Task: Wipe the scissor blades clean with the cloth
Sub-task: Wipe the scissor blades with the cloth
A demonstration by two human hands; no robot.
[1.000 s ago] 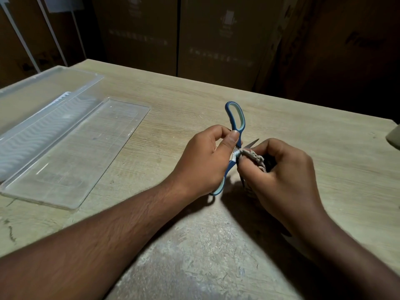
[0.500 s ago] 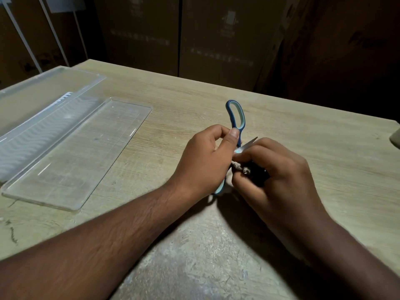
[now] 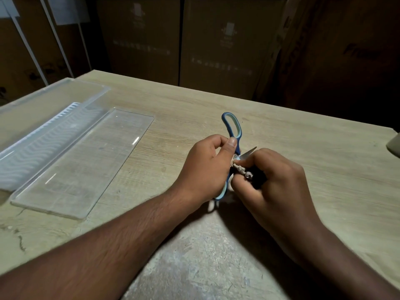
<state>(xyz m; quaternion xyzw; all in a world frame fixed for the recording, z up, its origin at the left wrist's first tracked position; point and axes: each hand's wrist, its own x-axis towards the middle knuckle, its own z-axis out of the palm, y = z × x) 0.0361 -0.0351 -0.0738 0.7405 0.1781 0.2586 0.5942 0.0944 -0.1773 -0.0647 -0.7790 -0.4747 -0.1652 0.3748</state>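
Blue-handled scissors [image 3: 232, 129] are held above the wooden table [image 3: 324, 159], one handle loop pointing away from me. My left hand [image 3: 205, 167] grips the handles, thumb pressed along the upper one. My right hand [image 3: 272, 182] pinches a small crumpled grey cloth [image 3: 240, 168] around the blades close to the pivot. Only a short bare blade tip [image 3: 251, 152] pokes out above my right fingers; the rest of the blades is hidden by the cloth and hand.
A clear plastic lid [image 3: 86, 161] lies flat on the left of the table, with a clear storage box [image 3: 36, 131] beside it at the left edge. Cardboard boxes [image 3: 216, 44] stand behind the table. A pale object [image 3: 394, 146] shows at the right edge.
My right hand has slid the cloth along the blades toward the pivot and back a little; the blade tip stays exposed. My left hand keeps the same grip on the handles.
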